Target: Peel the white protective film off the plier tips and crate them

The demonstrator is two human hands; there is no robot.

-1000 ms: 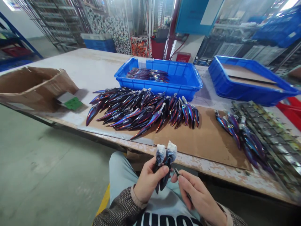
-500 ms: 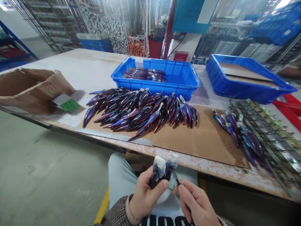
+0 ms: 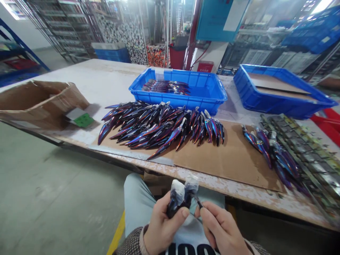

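My left hand [image 3: 166, 225] is closed around two dark fishing lures [image 3: 176, 198], whose whitish, wrapped-looking ends point up and away from me. In my right hand [image 3: 219, 226] is a slim pen-like tool with a thin metal tip [image 3: 198, 202], probably a craft knife. Its tip touches or nearly touches the right-hand lure; I cannot tell which. Both hands are over my lap, just below the table edge. A pile of shiny purple-blue fishing lures [image 3: 148, 129] lies beyond them, with a smaller group [image 3: 281, 156] to the right.
Behind the pile stands a blue crate [image 3: 180, 102] with several lures inside. Another blue crate [image 3: 276, 101] holds a flat board. A cardboard box [image 3: 47, 109] is at the left. Flat cardboard [image 3: 225, 161] lies under the lures, and a metal rack [image 3: 305, 148] sits at the right.
The view has shifted slightly, so the table appears a little lower. The lures in my left hand have turned or shifted slightly left, and the tool stays close against them.
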